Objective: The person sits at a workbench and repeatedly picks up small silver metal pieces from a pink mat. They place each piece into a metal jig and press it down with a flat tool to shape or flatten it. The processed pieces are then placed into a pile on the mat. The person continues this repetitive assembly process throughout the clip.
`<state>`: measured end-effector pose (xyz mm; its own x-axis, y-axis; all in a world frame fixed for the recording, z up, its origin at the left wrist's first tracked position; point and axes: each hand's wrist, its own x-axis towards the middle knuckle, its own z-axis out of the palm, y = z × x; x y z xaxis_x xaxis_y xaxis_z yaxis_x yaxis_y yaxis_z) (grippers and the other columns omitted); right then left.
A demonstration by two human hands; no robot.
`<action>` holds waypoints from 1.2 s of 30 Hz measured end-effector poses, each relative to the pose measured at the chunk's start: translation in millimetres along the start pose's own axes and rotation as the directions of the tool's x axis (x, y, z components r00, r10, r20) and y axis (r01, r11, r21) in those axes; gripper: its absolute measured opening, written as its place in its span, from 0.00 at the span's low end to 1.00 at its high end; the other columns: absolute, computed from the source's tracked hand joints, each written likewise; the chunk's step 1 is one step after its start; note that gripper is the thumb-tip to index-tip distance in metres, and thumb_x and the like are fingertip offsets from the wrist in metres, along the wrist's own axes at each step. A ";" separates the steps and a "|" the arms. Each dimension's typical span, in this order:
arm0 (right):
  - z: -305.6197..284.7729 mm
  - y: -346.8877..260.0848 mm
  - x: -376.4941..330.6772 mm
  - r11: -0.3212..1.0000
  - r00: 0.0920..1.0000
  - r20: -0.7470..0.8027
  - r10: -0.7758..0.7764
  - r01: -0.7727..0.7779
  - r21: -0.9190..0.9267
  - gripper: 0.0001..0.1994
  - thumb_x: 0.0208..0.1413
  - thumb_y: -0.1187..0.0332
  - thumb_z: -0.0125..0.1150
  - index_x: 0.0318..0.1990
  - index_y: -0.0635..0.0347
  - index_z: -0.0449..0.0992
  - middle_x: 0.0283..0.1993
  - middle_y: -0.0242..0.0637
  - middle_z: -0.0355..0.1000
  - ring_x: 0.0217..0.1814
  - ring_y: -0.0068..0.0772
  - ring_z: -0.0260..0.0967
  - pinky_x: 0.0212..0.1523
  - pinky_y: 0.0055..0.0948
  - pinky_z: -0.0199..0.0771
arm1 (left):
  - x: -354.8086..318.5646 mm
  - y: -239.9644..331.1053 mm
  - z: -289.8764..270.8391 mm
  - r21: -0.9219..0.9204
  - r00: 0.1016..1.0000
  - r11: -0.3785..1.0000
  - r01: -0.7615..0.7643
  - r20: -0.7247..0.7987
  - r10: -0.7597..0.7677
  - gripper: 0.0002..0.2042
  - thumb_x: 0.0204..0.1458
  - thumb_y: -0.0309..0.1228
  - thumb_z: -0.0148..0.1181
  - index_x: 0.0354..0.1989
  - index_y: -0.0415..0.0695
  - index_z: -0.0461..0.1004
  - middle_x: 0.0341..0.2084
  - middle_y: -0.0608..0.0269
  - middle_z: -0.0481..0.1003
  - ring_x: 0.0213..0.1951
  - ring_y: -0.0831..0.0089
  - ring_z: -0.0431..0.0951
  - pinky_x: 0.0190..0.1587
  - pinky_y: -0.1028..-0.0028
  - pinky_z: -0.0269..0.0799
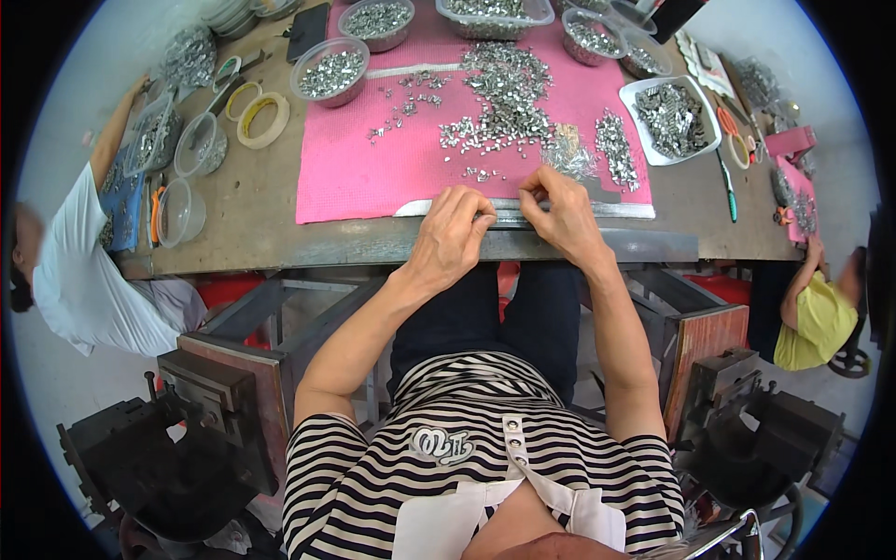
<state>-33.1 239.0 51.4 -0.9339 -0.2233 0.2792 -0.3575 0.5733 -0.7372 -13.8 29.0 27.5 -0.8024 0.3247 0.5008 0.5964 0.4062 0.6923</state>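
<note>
At the front edge of a pink mat, my left hand is closed, thumb against fingertips, over a silver strip. A little to its right, my right hand pinches above the same strip. Whatever either hand holds is too small or hidden to name. Thin dark bars lie between the two hands. Just beyond them spreads a heap of small shiny metal pieces. A pile of thin silvery pins lies close to my right fingertips, with more metal pieces beside it.
Tubs of metal parts line the back, and a white tray stands right. Tape rolls, a phone, orange-handled scissors and a green-handled tool lie around. People work at left and right.
</note>
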 end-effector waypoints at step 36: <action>13.3 -13.5 -24.5 0.872 0.900 -0.005 -0.435 0.420 -0.250 0.08 0.51 0.76 0.69 0.38 0.60 0.77 0.40 0.38 0.74 0.42 0.41 0.72 0.47 0.40 0.67 | 33.5 -30.7 -17.0 0.428 0.995 0.900 0.088 -0.080 -0.060 0.06 0.54 0.35 0.70 0.36 0.48 0.84 0.31 0.67 0.78 0.39 0.64 0.74 0.56 0.59 0.59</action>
<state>-5.4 226.2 46.3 -0.6854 -0.4467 0.5751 -0.7054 0.6034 -0.3720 -59.4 12.8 31.8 -0.8357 0.2303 0.4986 0.4747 0.7595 0.4448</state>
